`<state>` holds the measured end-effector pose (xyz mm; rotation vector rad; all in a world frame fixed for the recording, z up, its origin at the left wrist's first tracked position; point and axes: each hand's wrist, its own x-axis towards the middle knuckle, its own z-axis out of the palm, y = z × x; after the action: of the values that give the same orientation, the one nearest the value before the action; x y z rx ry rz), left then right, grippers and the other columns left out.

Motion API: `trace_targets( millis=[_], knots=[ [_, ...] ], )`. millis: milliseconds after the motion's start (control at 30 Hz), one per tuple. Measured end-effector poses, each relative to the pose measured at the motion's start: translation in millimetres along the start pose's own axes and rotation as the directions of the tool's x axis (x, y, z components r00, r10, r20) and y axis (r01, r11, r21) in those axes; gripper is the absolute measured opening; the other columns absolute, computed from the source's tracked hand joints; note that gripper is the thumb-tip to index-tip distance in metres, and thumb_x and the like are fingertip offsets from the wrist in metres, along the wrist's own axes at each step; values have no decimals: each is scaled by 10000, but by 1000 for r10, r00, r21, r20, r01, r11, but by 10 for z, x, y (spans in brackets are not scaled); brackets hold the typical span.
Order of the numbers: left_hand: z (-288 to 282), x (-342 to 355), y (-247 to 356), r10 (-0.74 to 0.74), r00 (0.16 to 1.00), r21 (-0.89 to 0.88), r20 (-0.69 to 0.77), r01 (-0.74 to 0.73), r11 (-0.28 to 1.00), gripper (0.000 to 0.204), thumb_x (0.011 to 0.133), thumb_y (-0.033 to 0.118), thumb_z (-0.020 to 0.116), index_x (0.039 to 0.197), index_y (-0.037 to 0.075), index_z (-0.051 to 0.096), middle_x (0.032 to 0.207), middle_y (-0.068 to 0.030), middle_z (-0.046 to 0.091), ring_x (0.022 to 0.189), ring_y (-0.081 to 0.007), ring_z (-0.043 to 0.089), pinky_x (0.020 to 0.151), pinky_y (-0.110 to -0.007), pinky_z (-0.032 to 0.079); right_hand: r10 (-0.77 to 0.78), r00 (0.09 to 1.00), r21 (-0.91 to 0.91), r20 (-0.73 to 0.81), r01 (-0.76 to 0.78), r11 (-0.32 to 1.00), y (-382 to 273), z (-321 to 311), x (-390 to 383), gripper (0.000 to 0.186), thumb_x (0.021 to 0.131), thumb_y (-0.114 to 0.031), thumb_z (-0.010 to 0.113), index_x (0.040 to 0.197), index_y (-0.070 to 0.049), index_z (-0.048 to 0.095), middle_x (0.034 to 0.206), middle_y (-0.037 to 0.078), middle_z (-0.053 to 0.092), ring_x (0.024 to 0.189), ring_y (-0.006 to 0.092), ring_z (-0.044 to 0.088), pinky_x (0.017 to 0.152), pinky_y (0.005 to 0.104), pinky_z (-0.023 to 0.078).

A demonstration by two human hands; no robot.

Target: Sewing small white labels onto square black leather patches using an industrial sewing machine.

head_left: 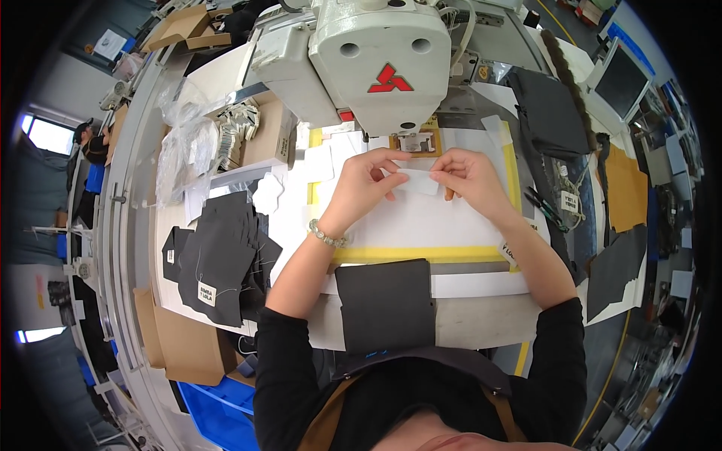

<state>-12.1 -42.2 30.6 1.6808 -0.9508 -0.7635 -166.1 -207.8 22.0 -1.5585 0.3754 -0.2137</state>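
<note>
Between my two hands is a small white piece, thin like paper or fabric point(420, 183). My left hand point(367, 183) pinches its left end between thumb and fingers. The other end is pinched by my right hand point(472, 180). Both hands are just in front of a white industrial sewing machine head point(376, 68). Close behind the fingers, a brass-coloured clamp frame point(416, 143) lies under the machine. Below the hands spreads a white sheet edged with yellow tape point(421, 254). A black fabric piece point(386, 304) lies at the table's near edge.
At the left, a cardboard box point(274, 139) holds many small labels beside clear plastic bags point(184, 146). Stacked black fabric pieces point(218, 252) lie nearer. Black scissors or snips point(547, 209) and more black fabric point(549, 113) are at the right. A blue bin point(214, 413) stands below the table.
</note>
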Motion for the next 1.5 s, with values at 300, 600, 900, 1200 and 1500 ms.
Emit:
trace_targets(
  millis=[300,600,900,1200,1500],
  knots=[
    [-41,-37,-79,30,999,-205,-21,-33,978,273,845,10,716,1115,43,686,822,17,651,555,-45,595,530,-174,459,163,981,63,109,-171,983,-102,-18,-59,117,891,-120,685,855,-32,617,665,-2,601,534,76,579,502,207,389],
    [-41,-55,-69,25,1000,-330,11,-20,944,283,835,-13,726,1113,21,681,810,28,633,569,-43,600,530,-171,495,98,969,382,227,-181,906,26,-129,-67,139,890,-140,709,926,-15,660,720,27,632,511,98,572,475,232,414],
    [-61,-84,-101,108,987,-377,115,-57,924,311,837,-22,715,1140,38,684,823,27,647,617,-63,633,571,-186,499,83,966,411,247,-182,893,18,-91,-62,110,900,-116,685,862,-27,632,652,-8,567,476,72,517,436,219,397],
    [-82,-122,-15,362,855,-40,371,-375,926,217,868,0,659,1065,68,718,807,-17,645,638,-99,566,584,-236,453,97,985,312,144,-139,940,25,-40,-80,126,927,-148,651,872,-69,570,661,-39,515,490,55,480,463,209,358],
    [-815,-129,217,53,925,368,377,-201,908,92,868,36,647,946,28,697,753,-32,662,672,-121,573,601,-273,438,70,997,381,46,-82,921,38,-111,-63,115,935,-137,631,873,-70,562,687,-31,528,509,72,525,463,215,355]
  ],
)
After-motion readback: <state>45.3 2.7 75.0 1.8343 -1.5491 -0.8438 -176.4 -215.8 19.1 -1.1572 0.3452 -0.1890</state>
